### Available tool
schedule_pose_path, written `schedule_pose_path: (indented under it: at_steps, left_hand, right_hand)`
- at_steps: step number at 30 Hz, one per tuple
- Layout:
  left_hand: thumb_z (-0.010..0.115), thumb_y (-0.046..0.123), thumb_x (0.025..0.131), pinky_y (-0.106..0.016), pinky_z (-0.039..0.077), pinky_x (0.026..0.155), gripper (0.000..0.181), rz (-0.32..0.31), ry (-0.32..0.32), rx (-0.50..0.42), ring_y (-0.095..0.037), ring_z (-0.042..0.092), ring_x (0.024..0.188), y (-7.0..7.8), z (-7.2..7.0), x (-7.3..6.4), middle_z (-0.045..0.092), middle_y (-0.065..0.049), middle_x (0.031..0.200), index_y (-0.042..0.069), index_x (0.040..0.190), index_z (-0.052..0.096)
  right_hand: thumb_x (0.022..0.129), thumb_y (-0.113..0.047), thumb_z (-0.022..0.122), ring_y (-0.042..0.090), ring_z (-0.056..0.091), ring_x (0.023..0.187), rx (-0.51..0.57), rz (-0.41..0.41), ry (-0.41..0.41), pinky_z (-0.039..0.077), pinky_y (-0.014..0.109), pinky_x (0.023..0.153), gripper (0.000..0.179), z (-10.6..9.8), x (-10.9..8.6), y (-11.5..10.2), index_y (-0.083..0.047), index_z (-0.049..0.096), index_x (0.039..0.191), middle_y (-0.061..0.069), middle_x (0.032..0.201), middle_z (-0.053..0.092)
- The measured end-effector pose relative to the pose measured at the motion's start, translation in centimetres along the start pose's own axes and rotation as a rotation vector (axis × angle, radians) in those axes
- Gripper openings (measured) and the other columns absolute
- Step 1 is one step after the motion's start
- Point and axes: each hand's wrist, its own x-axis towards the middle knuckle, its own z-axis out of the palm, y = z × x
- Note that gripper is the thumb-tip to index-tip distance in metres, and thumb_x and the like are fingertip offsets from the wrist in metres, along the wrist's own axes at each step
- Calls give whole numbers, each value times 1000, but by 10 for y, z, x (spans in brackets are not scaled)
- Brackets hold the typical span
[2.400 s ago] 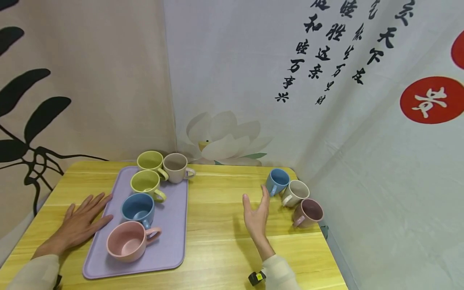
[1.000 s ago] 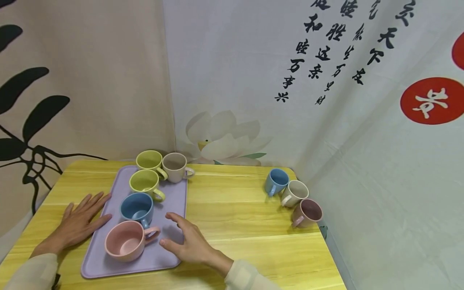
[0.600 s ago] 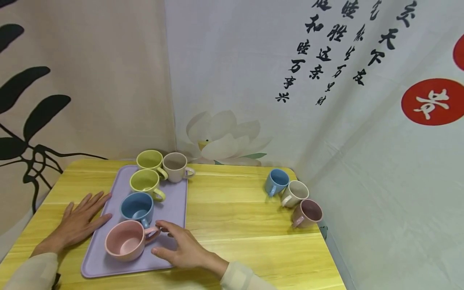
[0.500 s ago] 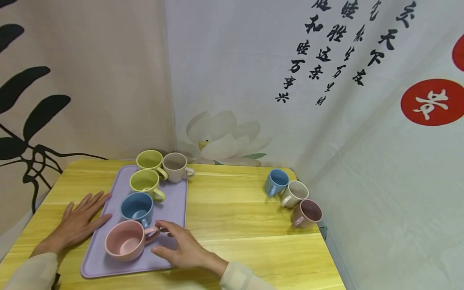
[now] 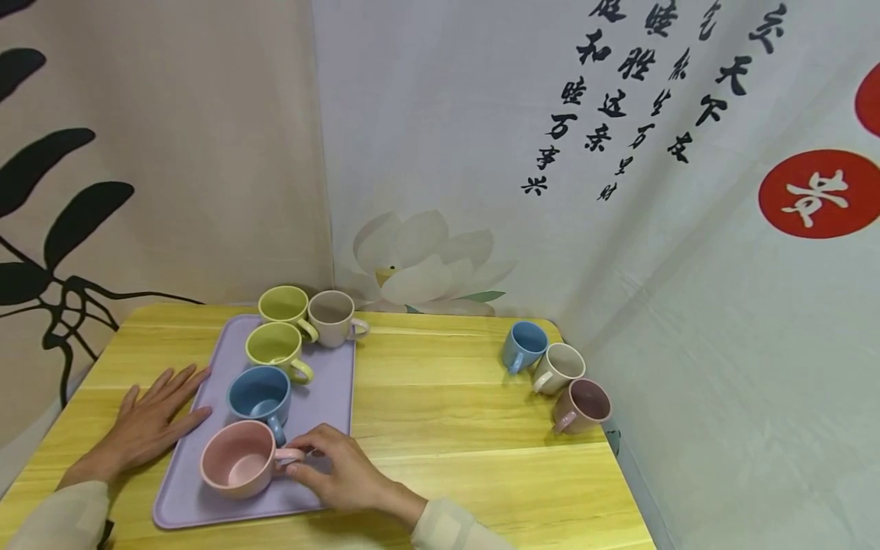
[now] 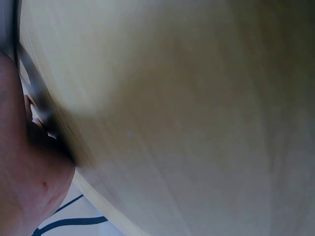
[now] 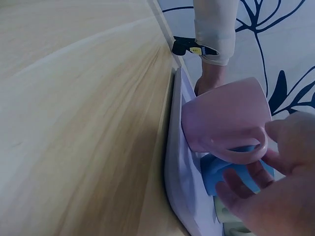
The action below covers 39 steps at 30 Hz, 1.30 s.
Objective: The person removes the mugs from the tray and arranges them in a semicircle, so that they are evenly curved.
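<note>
My right hand (image 5: 347,472) pinches the handle of a pink cup (image 5: 237,483) at the near end of a lilac tray (image 5: 321,397). In the right wrist view, thumb and forefinger meet at the pink cup's handle (image 7: 241,156), the other fingers curled below it. Right behind that cup stands a blue cup (image 5: 257,393), partly covered by it in the right wrist view. My left hand (image 5: 154,420) lies flat, fingers spread, on the table with its fingertips at the tray's left rim; the left wrist view shows mostly blurred wood.
Farther back on the tray are two green cups (image 5: 273,345) and a greyish cup (image 5: 333,325). On the right side of the wooden table (image 5: 426,412) a small blue mug (image 5: 525,344), a white mug (image 5: 560,367) and a mauve mug (image 5: 580,406) stand in a row. A cloth backdrop hangs behind.
My right hand has come from beside the mugs on the right, leftward to the tray, and its fingers have closed on the pink cup's handle. My left hand has stayed in place.
</note>
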Motion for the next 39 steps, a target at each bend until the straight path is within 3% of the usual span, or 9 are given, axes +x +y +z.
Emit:
schedule_pose_path:
  at_steps: [4,13,27,39]
  left_hand:
    - [51,61,115,-85,-27,126,86,3,3,0,-66,-6,171,0,0,-1,9,-34,186,22,183,14]
    - [51,61,115,-85,-28,126,86,4,1,-2,-65,-6,171,1,-1,0,9,-33,187,22,183,14]
    - [51,60,116,-87,-26,126,85,10,4,-1,-66,-4,171,0,-1,0,11,-34,186,22,183,15]
    - [51,61,116,-84,-28,126,85,3,8,-11,-66,-5,171,-1,1,-1,10,-33,186,24,183,14]
  right_hand:
    - [115,-15,67,3,74,115,62,38,4,59,11,103,22,3,4,-1,-3,75,131,11,122,78]
    - [115,-14,67,-5,73,113,342,235,-7,61,11,96,22,9,10,-3,2,78,125,17,125,82]
    - [109,-13,75,-15,69,98,223,276,-16,54,4,89,14,6,11,-10,-1,82,111,10,104,88]
    - [107,-9,77,-12,72,101,269,365,68,55,7,86,8,11,7,-18,-3,82,106,4,102,88]
